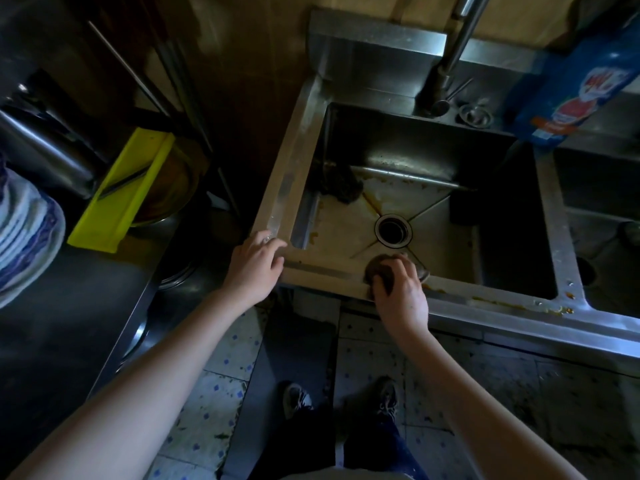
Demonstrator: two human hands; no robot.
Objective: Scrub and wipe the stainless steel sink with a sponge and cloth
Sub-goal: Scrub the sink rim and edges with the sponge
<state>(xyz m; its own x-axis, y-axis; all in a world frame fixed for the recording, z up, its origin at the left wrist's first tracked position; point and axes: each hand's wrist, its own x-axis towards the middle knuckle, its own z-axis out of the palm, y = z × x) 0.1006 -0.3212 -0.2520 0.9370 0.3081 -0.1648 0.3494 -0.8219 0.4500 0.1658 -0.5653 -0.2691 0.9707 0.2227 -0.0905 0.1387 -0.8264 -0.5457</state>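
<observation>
The stainless steel sink (550,244) fills the upper middle, its floor stained brown around the round drain (393,229). My right hand (401,292) grips a dark brown sponge (379,270) and holds it against the sink's front rim, just below the drain. My left hand (254,263) rests on the sink's front left corner with its fingers spread and relaxed. A dark crumpled cloth (337,183) lies in the basin's back left corner.
A tap (450,57) rises behind the basin, a blue detergent bag (575,84) stands to its right. A second basin (602,216) lies at far right. On the left counter are a yellow tray (121,192), metal pots (45,143) and stacked plates (24,230).
</observation>
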